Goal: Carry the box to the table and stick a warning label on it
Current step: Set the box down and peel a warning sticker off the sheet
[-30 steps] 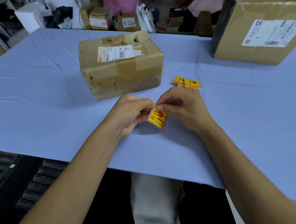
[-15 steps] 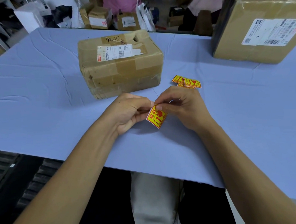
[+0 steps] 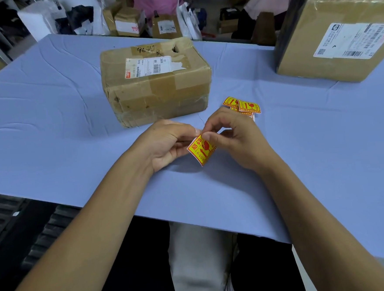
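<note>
A worn, taped cardboard box with a white shipping label rests on the blue table, just beyond my hands. My left hand and my right hand meet in front of it, both pinching the top corner of one yellow-and-red warning label, which hangs tilted above the table. A small pile of further warning labels lies flat on the cloth behind my right hand, to the right of the box.
A larger cardboard box stands at the table's back right. Beyond the far edge are several small parcels and bags on the floor. The table's near edge runs over my lap.
Both hands with the label have drifted slightly away from me, toward the box. My fingertips keep working at the label's top corner. The box has not moved.
</note>
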### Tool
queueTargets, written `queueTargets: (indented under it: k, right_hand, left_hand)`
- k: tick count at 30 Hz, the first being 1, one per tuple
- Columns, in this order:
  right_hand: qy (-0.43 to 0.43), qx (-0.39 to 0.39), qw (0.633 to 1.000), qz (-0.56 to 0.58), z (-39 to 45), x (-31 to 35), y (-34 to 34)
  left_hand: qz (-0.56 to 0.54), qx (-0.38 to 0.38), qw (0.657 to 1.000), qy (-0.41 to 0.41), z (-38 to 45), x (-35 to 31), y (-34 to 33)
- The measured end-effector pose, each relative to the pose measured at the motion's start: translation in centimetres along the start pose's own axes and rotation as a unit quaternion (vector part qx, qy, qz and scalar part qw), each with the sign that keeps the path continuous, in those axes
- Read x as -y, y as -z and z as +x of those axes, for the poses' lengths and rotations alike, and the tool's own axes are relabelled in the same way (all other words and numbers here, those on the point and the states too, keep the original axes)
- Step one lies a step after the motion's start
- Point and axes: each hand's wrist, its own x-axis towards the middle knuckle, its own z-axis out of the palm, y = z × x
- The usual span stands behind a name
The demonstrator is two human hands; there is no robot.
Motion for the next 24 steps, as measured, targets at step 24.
queueTargets:
  k: [24]
  right_hand:
    - [-0.081, -0.009, 0.995, 0.053, 0.1, -0.1, -0.1]
  left_hand:
    - [0.266, -0.051, 0.948, -0.167, 1.8, 1.7, 0.6]
